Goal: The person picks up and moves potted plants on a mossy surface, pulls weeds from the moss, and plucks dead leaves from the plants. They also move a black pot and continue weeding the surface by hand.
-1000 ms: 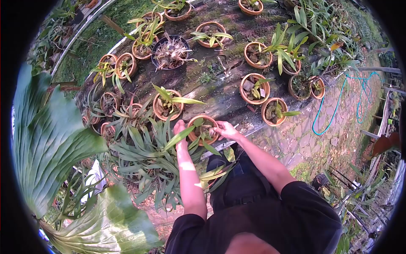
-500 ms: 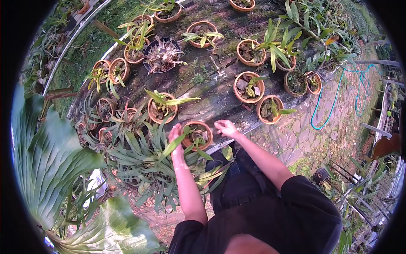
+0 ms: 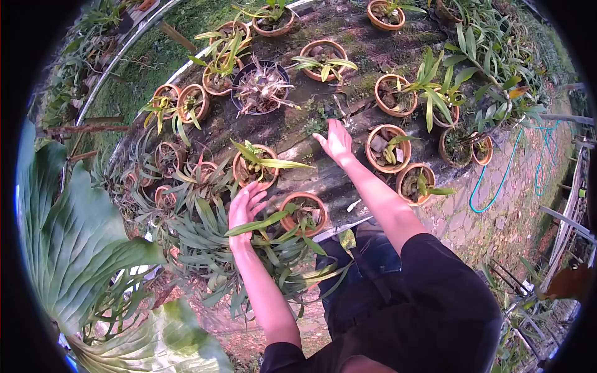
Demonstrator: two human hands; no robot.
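Observation:
My left hand is open, fingers curved and apart, just left of a terracotta pot with a small green plant near the table's front edge. A long leaf of that plant crosses by my left wrist. Behind the hand sits another potted orchid with long yellow-green leaves. My right hand reaches over the table with fingers extended and thumb apart, holding nothing. To its right stands a terracotta pot holding stones and a small plant, with a further pot in front of it.
A dark pot of dry, pale stems stands among several clay pots on the mossy table. Strappy foliage crowds the front left, beside huge leaves. A teal hose lies on the paving at right.
My right hand has moved away from the front pot, forward over the table, and its fingers have straightened. My left hand has come off that pot's rim, shifting left and opening.

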